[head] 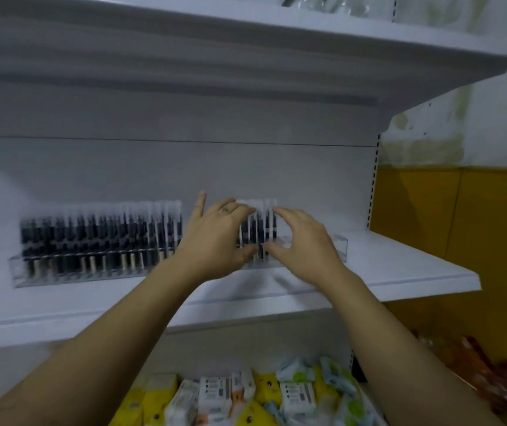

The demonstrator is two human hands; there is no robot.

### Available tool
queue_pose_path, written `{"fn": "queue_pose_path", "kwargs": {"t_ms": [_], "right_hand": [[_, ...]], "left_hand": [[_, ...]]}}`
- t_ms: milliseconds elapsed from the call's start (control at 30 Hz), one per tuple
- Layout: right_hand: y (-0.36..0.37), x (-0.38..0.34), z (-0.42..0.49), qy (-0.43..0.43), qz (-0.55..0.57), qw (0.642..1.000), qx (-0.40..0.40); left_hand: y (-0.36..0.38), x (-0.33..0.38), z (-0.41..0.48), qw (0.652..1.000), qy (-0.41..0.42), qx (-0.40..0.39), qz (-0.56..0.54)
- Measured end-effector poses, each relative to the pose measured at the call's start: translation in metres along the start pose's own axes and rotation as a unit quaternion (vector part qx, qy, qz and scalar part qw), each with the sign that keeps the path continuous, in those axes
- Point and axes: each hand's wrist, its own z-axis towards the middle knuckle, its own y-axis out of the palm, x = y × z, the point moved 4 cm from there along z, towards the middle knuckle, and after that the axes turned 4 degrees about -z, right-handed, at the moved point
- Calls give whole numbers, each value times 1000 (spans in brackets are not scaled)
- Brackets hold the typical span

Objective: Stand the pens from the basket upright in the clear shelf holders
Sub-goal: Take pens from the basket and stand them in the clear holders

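Packets below: yellow and white packets (215, 392) fill the lower shelf, nearest to us, under both forearms.
Left hand: the left hand (215, 238) is up at the holder, fingers splayed wide, forefinger pointing up on its own. The other fingers lie across the tops of a small cluster of pens (260, 229), and the thumb sits low by their bases. Motion blur hides whether it grips them.
Right hand: the right hand (304, 241) makes a wide C, forefinger high and thumb low, right at the cluster's right edge. I cannot tell whether it touches.
Cluster: dark barrels with pale clear caps, standing upright in the holder, bracketed between the two hands.
Long row of pens: left of the left hand, the long row of pens (101, 235) stands upright and tightly packed. It has the same dark barrels and clear caps, with cream ends showing low on some.
Clear holder: the clear holder (18, 272) runs along the white shelf board (399, 265), and its right end past the right hand holds no pens.
Behind: grey back panel (184, 167).
Above: another white shelf (277, 41).
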Motion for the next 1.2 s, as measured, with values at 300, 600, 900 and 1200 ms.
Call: {"fn": "queue_pose_path", "kwargs": {"t_ms": [300, 600, 900, 1200], "right_hand": [[51, -41, -94, -50, 4, 998, -28], [139, -46, -194, -18, 25, 990, -135], [237, -21, -284, 47, 14, 943, -329], [312, -3, -356, 88, 31, 887, -452]], "left_hand": [[25, -5, -117, 998, -21, -10, -64], [93, -14, -230, 983, -97, -126, -91], [184, -20, -330, 933, -206, -274, -108], [262, -21, -419, 861, -303, -373, -167]]}}
